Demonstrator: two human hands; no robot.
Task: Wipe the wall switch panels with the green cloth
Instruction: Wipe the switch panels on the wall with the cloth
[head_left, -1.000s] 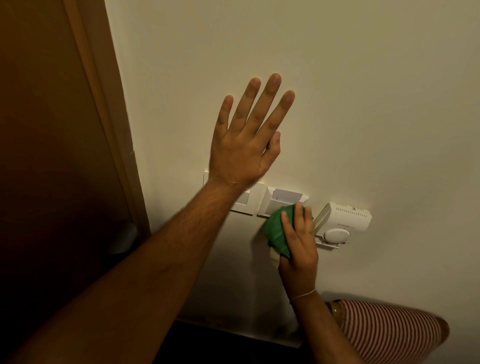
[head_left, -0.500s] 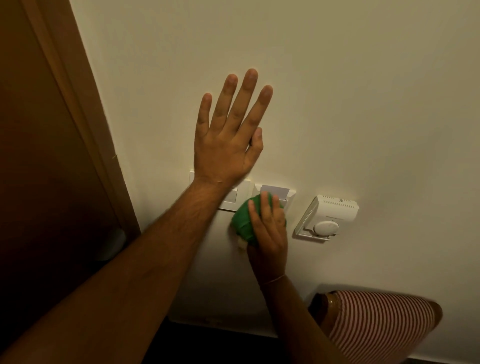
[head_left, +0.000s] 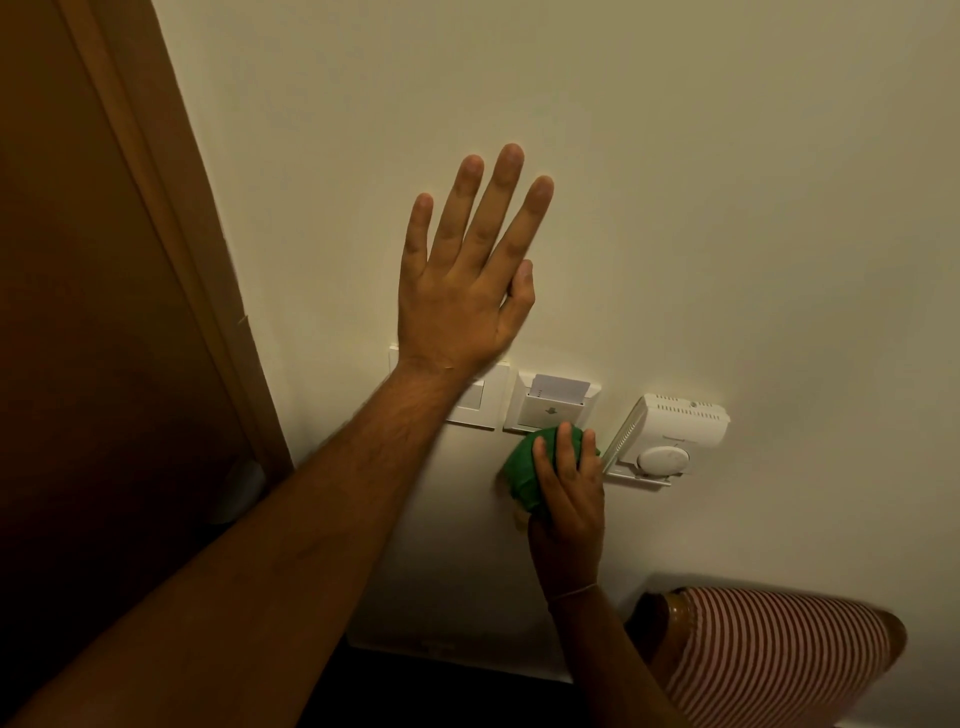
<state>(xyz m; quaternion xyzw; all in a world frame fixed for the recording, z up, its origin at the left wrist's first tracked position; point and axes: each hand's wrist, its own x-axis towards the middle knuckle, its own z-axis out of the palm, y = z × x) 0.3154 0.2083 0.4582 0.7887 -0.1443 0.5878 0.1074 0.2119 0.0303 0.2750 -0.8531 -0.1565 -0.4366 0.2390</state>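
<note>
The right hand (head_left: 569, 499) grips a bunched green cloth (head_left: 527, 470) against the wall (head_left: 675, 208), touching the lower edge of the key-card switch panel (head_left: 553, 408). The left hand (head_left: 467, 280) lies flat, fingers spread, above the rocker switch panel (head_left: 480, 402). A white thermostat (head_left: 670, 436) sits just right of the cloth; a brown door frame (head_left: 171, 218) stands left.

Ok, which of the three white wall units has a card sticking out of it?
The middle panel, just above the green cloth: a card stands in its top slot. The left switch panel and the right-hand thermostat have none.
</note>
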